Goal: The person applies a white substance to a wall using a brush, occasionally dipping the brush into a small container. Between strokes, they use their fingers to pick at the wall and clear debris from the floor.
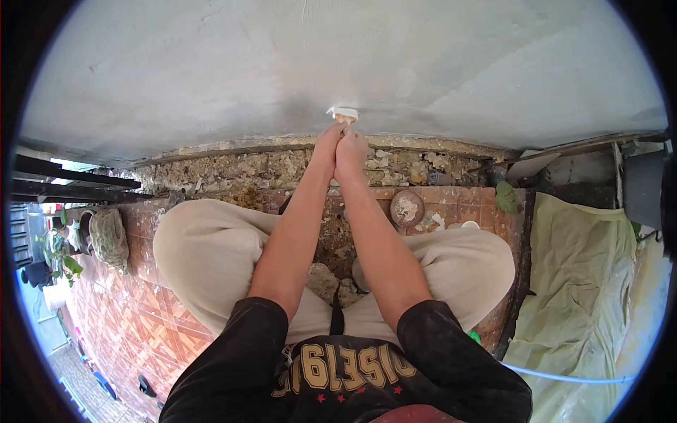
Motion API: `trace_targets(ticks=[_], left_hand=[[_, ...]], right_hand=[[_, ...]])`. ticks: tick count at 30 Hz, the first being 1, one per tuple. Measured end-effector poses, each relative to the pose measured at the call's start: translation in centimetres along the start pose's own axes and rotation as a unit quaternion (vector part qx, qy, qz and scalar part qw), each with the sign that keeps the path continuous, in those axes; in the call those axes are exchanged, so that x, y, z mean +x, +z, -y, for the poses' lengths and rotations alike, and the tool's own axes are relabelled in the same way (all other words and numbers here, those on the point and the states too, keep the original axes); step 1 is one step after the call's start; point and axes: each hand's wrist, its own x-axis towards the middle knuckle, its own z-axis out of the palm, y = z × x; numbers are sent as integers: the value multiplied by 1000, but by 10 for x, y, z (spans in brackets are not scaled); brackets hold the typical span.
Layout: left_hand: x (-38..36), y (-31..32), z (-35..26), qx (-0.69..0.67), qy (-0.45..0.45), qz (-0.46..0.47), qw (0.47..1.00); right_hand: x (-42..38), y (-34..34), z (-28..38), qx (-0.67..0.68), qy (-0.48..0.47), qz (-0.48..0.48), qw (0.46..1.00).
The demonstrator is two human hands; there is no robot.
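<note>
My left hand (328, 146) and my right hand (351, 149) are held together in front of me at the foot of a grey wall (211, 77). Both have their fingers closed round the handle end of a small scraper-like tool (346, 120). White paste (342, 111) lies along the tool's front edge, against the wall. The handle itself is mostly hidden by my fingers.
Rough rubble (282, 166) runs along the wall's base. A round bowl (407, 209) with pale material stands on the tiled ledge (458, 201) by my right knee. A greenish sheet (571, 275) lies at the right. Potted plants (70, 264) stand at the left.
</note>
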Motion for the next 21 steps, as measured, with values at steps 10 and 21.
trace_targets(ticks=[10,21], left_hand=[[-9,-20,18,95,259,36,961],[16,-45,43,-4,56,-49,997]], right_hand=[[-44,-10,12,-75,-238,27,968],[-4,-12,-53,-200,-109,20,973]])
